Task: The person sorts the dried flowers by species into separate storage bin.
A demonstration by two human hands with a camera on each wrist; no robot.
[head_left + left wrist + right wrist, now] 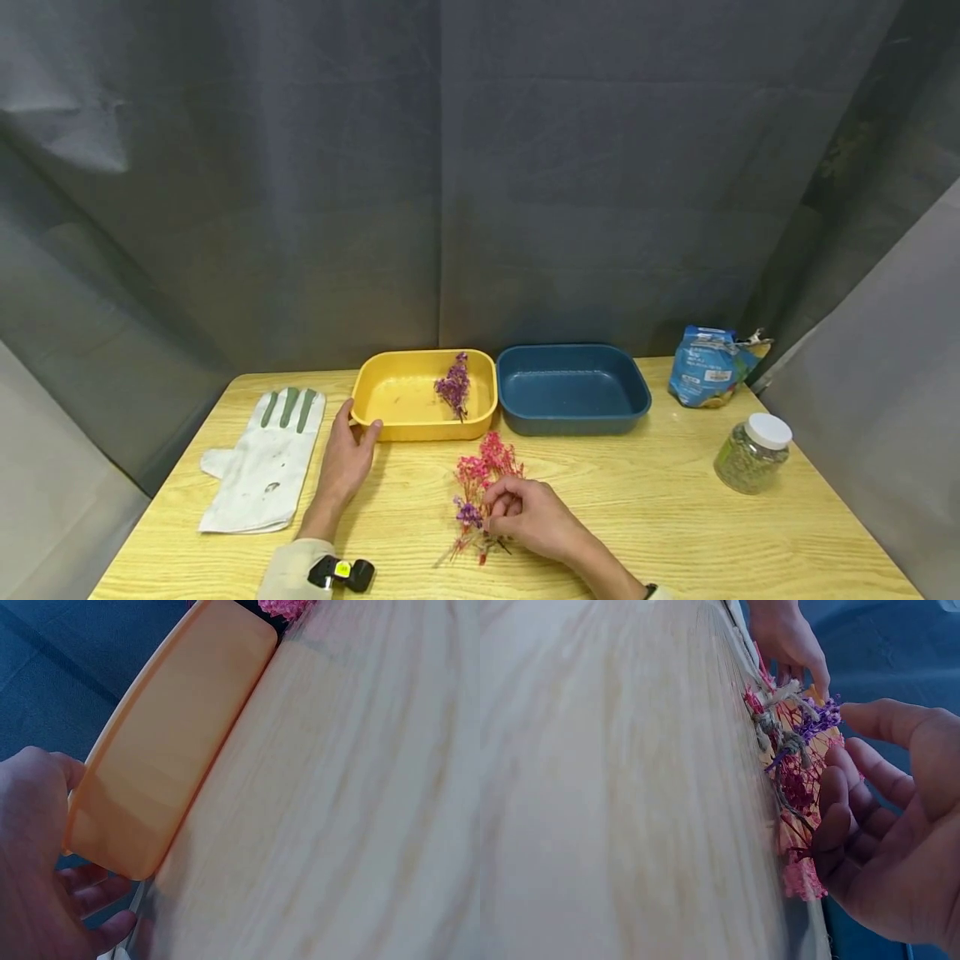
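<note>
My left hand (348, 457) holds the near left corner of a yellow plastic tray (423, 430), thumb at the rim and fingers around the outside. A purple dried-flower sprig (454, 385) lies inside this tray. Over a pile of pink dried flowers (497, 454) on the table, my right hand (536, 518) hovers with loosely bent fingers. A smaller purple sprig (468, 512) lies on the pile beside its thumb and forefinger. In the right wrist view, a gap shows between thumb and fingertips, close to the purple blossoms (821, 720); twine (769, 724) shows around the stems.
A dark blue tray (573, 423) stands against the yellow one. White work gloves (262, 475) with green-striped fingers lie at the left. Toward the right are a blue bag (705, 371) and a white-lidded jar (752, 454). Grey curtain (442, 183) hangs behind the table.
</note>
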